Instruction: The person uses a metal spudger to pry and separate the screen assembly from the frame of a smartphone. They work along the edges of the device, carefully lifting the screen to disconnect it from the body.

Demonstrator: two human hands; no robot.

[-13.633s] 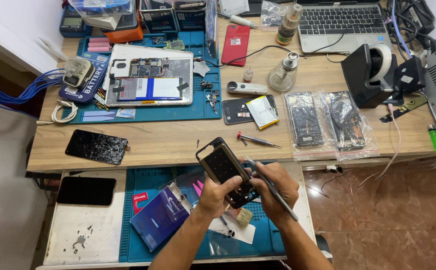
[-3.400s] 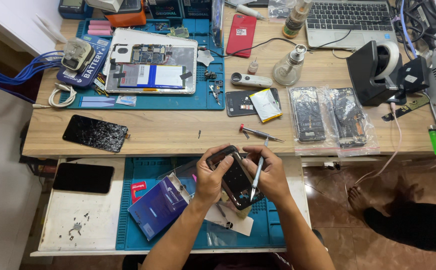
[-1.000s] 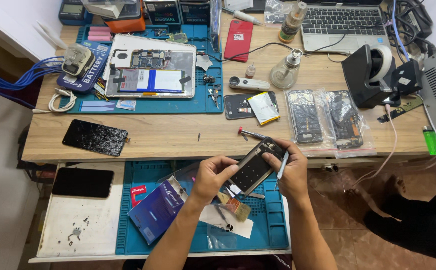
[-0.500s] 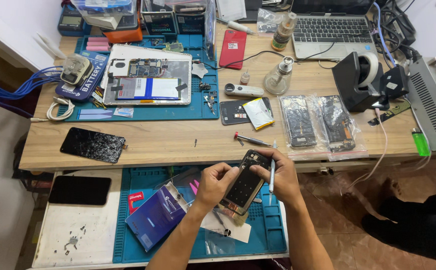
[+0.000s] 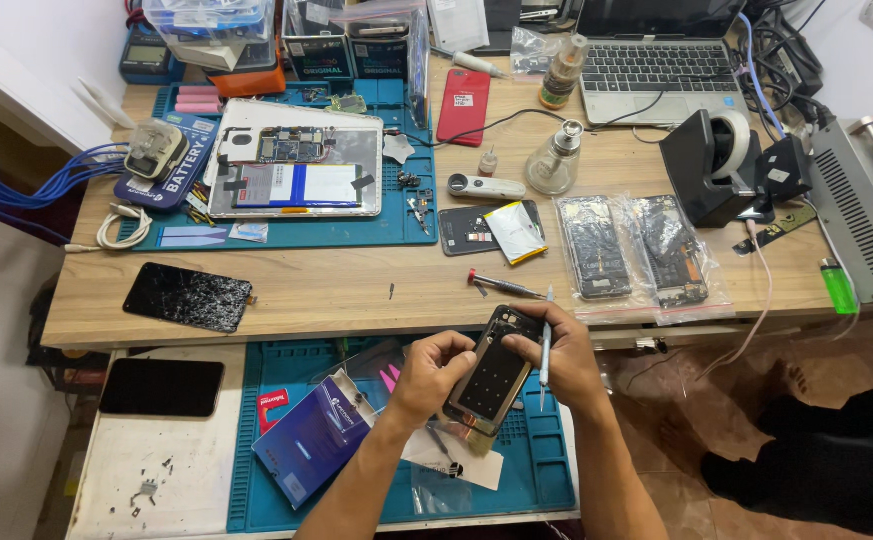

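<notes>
Since half a second before, the phone (image 5: 492, 377) had been tilted a little more upright between the hands, and the view had drifted slightly so the tabletop (image 5: 357, 290) sat lower in frame. Around the work lay a cracked dark screen (image 5: 188, 297) on the left of the tabletop, an opened tablet (image 5: 297, 172) on a teal mat (image 5: 307, 232) behind it, a screwdriver (image 5: 502, 285) just beyond the phone, and two bagged phone frames (image 5: 632, 248) to the right; nothing stood between the camera and the phone. On the lower shelf sat a second teal mat (image 5: 537, 470), a black phone (image 5: 162, 386) lying flat at the left, and a dark blue box (image 5: 319, 450) just beside the left forearm. The phone was held above that lower mat, its dark back facing up. The left hand (image 5: 435, 375) was closed on its left edge, fingers curled over the rim. The right hand (image 5: 557, 360) gripped the upper right corner and also held a thin pale tool (image 5: 546, 352), upright, between its fingers. A small red label (image 5: 273, 402) lay on the lower mat by the blue box, a red phone (image 5: 464, 106) lay far back by the laptop (image 5: 647, 55), a flat silver pouch (image 5: 516, 231) rested on a dark phone back, and a green lighter (image 5: 840, 285) lay at the far right edge.
</notes>
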